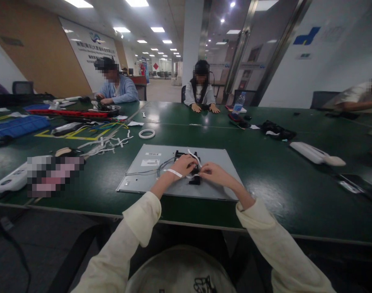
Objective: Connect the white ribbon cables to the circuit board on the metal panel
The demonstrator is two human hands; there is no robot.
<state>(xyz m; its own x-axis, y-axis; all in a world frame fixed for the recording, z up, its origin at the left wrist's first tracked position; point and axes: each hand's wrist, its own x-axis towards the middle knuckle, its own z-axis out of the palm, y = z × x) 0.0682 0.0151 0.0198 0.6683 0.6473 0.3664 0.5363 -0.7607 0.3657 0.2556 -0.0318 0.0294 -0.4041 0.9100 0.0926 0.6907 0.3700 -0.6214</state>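
Note:
A flat grey metal panel lies on the table in front of me, with labels and thin grey cables on its left part. Black parts sit on the panel's middle, partly hidden by my hands. Over these parts, my left hand has its fingers curled together; what they hold is unclear. Close on its right, my right hand pinches a narrow white tape strip near the black parts. Another white strip lies across my left wrist.
A roll of white tape lies beyond the panel, with loose tape strips to its left. A white power strip is at left, a blue tray farther back. A white handheld device lies right. Several people sit around the table.

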